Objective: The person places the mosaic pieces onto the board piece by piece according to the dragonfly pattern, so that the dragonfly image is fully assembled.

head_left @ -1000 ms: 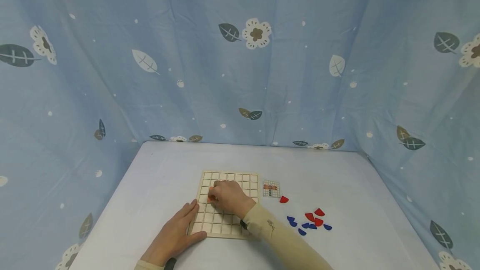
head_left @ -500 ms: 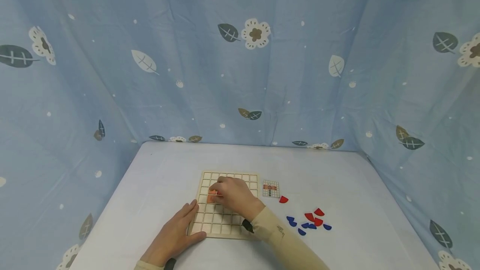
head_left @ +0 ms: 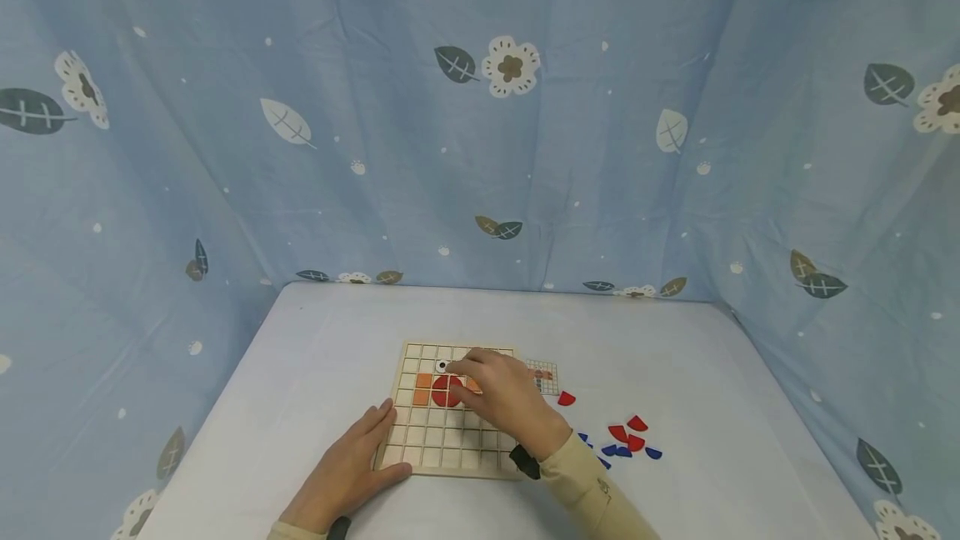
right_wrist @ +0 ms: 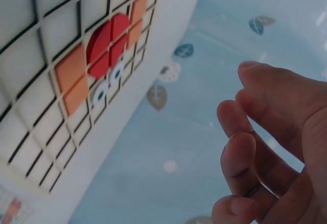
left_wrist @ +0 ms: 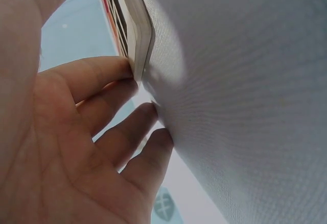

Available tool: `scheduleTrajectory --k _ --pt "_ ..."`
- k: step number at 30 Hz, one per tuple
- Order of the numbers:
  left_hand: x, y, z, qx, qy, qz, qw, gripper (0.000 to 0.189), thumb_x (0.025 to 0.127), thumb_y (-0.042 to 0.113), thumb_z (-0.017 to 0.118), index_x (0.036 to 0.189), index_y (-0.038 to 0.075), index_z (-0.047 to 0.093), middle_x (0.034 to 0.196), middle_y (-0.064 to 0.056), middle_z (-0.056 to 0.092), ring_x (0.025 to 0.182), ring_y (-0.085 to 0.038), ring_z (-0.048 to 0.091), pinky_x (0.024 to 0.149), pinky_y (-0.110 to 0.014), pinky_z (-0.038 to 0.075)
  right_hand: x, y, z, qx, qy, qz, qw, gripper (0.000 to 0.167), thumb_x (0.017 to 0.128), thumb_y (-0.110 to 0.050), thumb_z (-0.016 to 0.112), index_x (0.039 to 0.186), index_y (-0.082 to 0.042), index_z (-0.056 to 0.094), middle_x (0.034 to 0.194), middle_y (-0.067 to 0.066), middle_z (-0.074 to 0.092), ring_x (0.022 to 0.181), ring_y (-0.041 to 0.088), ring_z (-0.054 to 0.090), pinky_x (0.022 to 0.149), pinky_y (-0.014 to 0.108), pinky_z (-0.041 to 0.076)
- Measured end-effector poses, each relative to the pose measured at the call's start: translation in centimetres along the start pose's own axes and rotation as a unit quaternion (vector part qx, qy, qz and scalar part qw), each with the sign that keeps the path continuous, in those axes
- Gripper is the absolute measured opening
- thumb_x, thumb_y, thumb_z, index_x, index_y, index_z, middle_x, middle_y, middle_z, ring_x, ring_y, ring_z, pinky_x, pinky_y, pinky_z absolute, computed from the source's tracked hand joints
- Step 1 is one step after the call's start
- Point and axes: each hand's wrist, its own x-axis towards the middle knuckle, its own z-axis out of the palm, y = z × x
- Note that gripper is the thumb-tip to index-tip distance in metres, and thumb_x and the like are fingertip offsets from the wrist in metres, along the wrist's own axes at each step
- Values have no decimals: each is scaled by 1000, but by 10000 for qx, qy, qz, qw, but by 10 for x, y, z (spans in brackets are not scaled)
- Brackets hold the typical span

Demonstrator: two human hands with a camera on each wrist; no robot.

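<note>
A wooden grid board (head_left: 442, 472) lies on the white table. My left hand (head_left: 343, 467) rests along its left edge, thumb at the near corner; in the left wrist view its fingers (left_wrist: 102, 76) touch the board's side. Above the board hovers my right hand (head_left: 513, 398), fingers loosely bent around nothing. Four-part red circle (right_wrist: 110, 45) pieces sit in the grid, flanked by orange square tiles (right_wrist: 71, 78). Two round eye tiles (right_wrist: 99, 92) lie beside the circle. In the head view, my right hand hides part of this pattern.
A small pattern card (head_left: 546, 375) lies right of the board, partly covered by the right hand. Several red quarter-circle pieces (head_left: 636, 423) and blue half-round pieces (head_left: 654, 453) are scattered farther right. A blue patterned curtain (head_left: 480, 148) surrounds the table.
My right hand has moved right and lifted off the left orange tiles, uncovering them, the red circle and an eye tile. My left hand stays in place.
</note>
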Motion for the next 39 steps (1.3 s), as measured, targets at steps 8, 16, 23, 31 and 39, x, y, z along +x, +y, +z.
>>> scheduleTrajectory --k 8,16,23,31,39 --pt "0 2 1 -57 -75 -127 9999 91 81 55 80 149 3 50 160 -5 41 146 -34 37 116 -50 37 -27 24 -22 -84 391 274 9988 33 85 -28 85 116 -21 75 101 -7 71 87 8 68 71 27 60" --pt "2 6 0 -72 -194 -267 9994 91 80 55 80 149 4 50 160 -4 40 147 -33 36 116 -50 37 -56 56 -46 -297 635 682 9952 32 84 -25 86 114 -21 77 97 -8 70 74 4 61 61 25 55" --pt "2 7 1 -22 -166 -204 9997 91 81 55 80 149 3 50 160 -6 41 146 -34 37 116 -51 37 -86 83 -65 -546 634 1098 9904 31 84 -29 85 112 -20 78 94 -7 70 65 4 52 51 20 46" --pt "1 4 0 83 -192 -222 9995 92 80 59 79 148 3 51 160 -6 41 146 -35 37 115 -52 38 -125 109 -77 -702 69 2136 9744 31 86 -29 83 114 -19 77 91 -6 69 67 5 51 50 18 46" --pt "0 3 1 50 -247 -260 9993 94 80 62 76 150 5 49 161 -5 39 147 -34 36 116 -51 37 -153 122 -88 -766 -305 2817 9560 33 85 -27 84 115 -15 76 90 -3 70 67 9 54 49 21 48"
